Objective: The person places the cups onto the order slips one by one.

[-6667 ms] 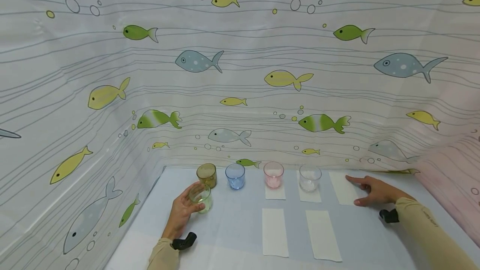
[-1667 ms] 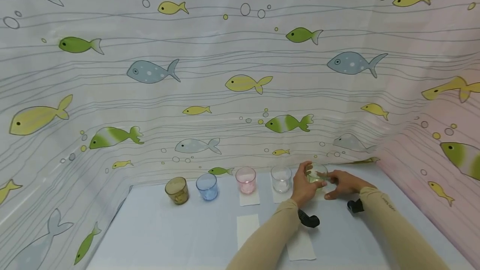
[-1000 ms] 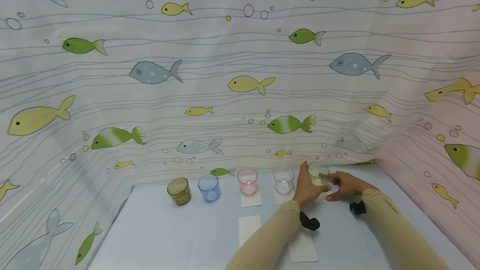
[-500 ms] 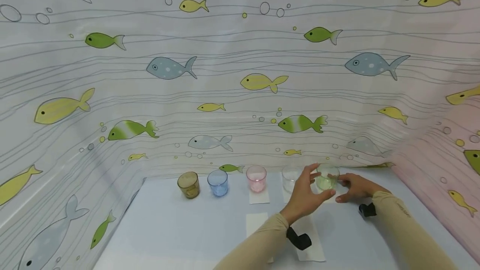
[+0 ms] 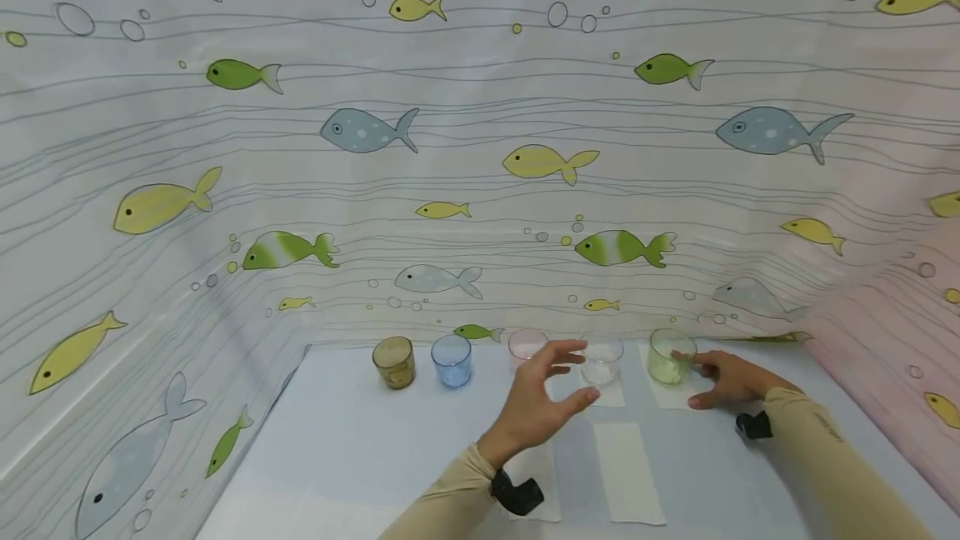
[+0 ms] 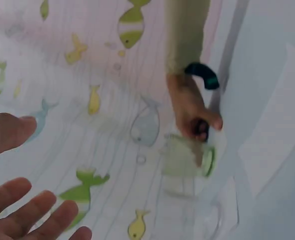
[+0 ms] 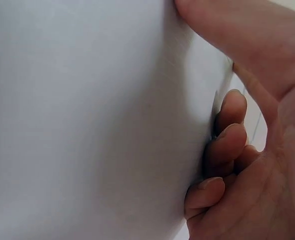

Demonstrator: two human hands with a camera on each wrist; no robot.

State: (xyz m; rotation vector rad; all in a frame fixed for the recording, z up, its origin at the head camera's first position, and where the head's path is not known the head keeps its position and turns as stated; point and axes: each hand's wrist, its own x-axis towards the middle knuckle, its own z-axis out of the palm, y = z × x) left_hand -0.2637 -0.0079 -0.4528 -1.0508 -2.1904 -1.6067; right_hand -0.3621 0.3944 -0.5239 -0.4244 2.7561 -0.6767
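Observation:
A green-tinted glass (image 5: pixel 667 367) stands upright on a white paper strip (image 5: pixel 669 398) at the back right. My right hand (image 5: pixel 731 377) rests beside it, index finger stretched towards the glass and thumb at the strip's near edge. In the right wrist view the other fingers (image 7: pixel 227 145) are bent against the white surface. My left hand (image 5: pixel 534 398) hangs with spread fingers and nothing in them, overlapping the pink glass (image 5: pixel 523 342) in the head view. Just right of its fingertips is the clear glass (image 5: pixel 603 369), on another paper strip.
A blue glass (image 5: pixel 452 362) and a brown glass (image 5: pixel 394 363) stand upright farther left in the back row. Two more paper strips lie nearer the front, one (image 5: pixel 628 473) bare and one (image 5: pixel 542 473) partly behind my left forearm. Fish-printed curtain (image 5: pixel 465 65) encloses the table.
The green glass went from the left side to the strip at the back right in my left hand. That hand has since let go and moved left; the right hand stays by the strip.

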